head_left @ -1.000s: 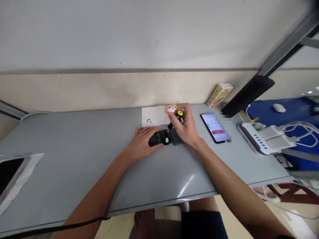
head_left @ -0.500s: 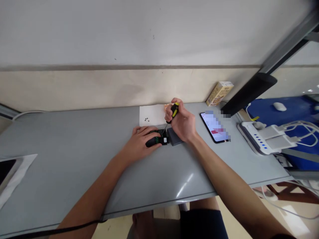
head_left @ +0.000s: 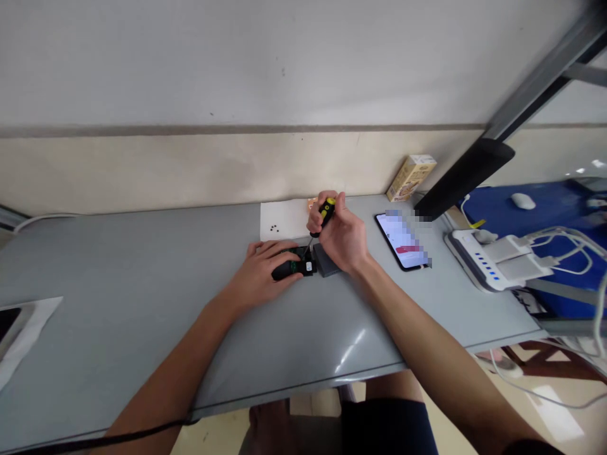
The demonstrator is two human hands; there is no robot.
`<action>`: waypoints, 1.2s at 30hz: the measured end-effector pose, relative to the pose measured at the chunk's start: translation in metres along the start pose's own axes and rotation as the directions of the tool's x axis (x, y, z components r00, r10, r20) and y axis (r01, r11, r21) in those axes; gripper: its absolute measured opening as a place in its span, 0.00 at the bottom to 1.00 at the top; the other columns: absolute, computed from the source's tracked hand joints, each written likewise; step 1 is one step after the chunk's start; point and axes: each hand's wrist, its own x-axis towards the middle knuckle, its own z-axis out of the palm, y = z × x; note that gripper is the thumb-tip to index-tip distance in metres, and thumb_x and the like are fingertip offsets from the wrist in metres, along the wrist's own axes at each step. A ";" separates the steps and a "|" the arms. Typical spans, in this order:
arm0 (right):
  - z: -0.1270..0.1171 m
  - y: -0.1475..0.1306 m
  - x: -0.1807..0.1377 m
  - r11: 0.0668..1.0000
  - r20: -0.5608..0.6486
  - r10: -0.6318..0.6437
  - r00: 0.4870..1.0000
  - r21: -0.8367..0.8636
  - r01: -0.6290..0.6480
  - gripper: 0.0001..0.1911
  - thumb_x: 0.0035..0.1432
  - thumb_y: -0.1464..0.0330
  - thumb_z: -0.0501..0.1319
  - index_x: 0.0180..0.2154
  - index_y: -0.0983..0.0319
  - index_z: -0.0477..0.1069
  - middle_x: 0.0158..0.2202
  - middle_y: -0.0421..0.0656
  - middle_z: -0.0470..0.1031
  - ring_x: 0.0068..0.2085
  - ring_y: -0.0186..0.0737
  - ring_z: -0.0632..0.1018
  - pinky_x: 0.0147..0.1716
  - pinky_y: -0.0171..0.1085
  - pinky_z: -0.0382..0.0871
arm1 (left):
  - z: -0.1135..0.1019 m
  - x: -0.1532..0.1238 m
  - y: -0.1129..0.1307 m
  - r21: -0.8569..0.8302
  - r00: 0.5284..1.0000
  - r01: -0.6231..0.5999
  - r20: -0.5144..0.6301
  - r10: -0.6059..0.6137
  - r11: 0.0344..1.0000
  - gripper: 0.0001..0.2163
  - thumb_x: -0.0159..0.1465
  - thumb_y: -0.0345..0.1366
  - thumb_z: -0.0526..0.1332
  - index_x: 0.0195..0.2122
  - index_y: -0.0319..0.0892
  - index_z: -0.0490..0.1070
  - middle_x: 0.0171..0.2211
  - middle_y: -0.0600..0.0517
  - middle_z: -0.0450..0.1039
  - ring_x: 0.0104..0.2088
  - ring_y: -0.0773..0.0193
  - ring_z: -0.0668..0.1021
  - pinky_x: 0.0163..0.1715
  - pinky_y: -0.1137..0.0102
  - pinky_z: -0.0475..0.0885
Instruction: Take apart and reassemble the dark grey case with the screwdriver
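Observation:
My left hand (head_left: 265, 272) lies over a small opened black device (head_left: 284, 270) on the grey desk, its fingers curled around it and pressing it down. Bits of green circuit board and a small white label show on the device; much of it is hidden under the fingers. My right hand (head_left: 344, 230) is closed around the black and yellow handle of a screwdriver (head_left: 326, 213). The screwdriver is tilted, its thin shaft reaching down to the device. A dark grey flat block (head_left: 326, 261) sits just right of the device, partly behind my right hand.
Several tiny black pieces, perhaps screws (head_left: 274, 228), lie on white paper (head_left: 291, 215) by the wall. To the right are a lit phone (head_left: 403, 243), a carton (head_left: 410, 178), a black post (head_left: 465, 180) and a power strip (head_left: 478, 262) with plugged chargers and white cables.
The whole view has shifted slightly, so everything sits a little further left. Both hands keep their hold, and the screwdriver still reaches down to the device.

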 end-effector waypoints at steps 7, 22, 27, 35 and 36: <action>-0.003 0.000 0.001 0.999 -0.012 0.000 1.000 -0.032 0.000 0.20 0.65 0.45 0.55 0.38 0.54 0.60 0.30 0.40 0.65 0.31 0.40 0.69 0.34 0.41 0.70 | 0.000 0.000 0.001 -0.008 1.000 0.017 0.003 -0.017 1.000 0.10 0.69 0.45 0.64 0.48 0.50 0.77 0.62 0.50 0.74 0.60 0.51 0.74 0.62 0.51 0.58; -0.004 0.002 0.000 1.000 -0.027 -0.002 1.000 0.004 0.002 0.17 0.66 0.48 0.57 0.37 0.54 0.60 0.30 0.38 0.63 0.30 0.38 0.68 0.34 0.39 0.69 | 0.001 0.000 0.000 -0.004 1.000 -0.004 -0.016 0.004 1.000 0.09 0.69 0.45 0.64 0.47 0.50 0.76 0.61 0.51 0.74 0.59 0.52 0.74 0.60 0.52 0.59; -0.001 0.000 0.000 0.995 0.078 0.014 0.997 0.098 -0.022 0.21 0.68 0.46 0.53 0.38 0.55 0.65 0.30 0.39 0.62 0.30 0.37 0.67 0.34 0.39 0.68 | 0.002 -0.001 -0.002 0.005 0.999 -0.022 -0.035 0.022 1.000 0.09 0.69 0.45 0.65 0.47 0.50 0.77 0.60 0.51 0.75 0.58 0.53 0.75 0.60 0.53 0.59; 0.001 0.001 -0.004 0.986 0.009 0.040 0.999 0.160 -0.041 0.12 0.69 0.54 0.56 0.38 0.55 0.63 0.27 0.37 0.60 0.28 0.36 0.62 0.31 0.37 0.64 | 0.002 0.000 -0.001 -0.010 0.999 -0.018 -0.036 0.017 1.000 0.08 0.68 0.44 0.66 0.45 0.50 0.77 0.59 0.52 0.76 0.58 0.53 0.75 0.59 0.53 0.60; 0.001 0.001 -0.004 0.987 0.012 0.035 0.999 0.159 -0.037 0.12 0.69 0.54 0.56 0.38 0.55 0.62 0.27 0.38 0.61 0.28 0.36 0.63 0.32 0.37 0.64 | 0.002 0.000 -0.001 -0.012 0.999 -0.014 -0.038 0.014 1.000 0.08 0.68 0.45 0.66 0.45 0.50 0.77 0.59 0.52 0.76 0.58 0.53 0.75 0.60 0.53 0.59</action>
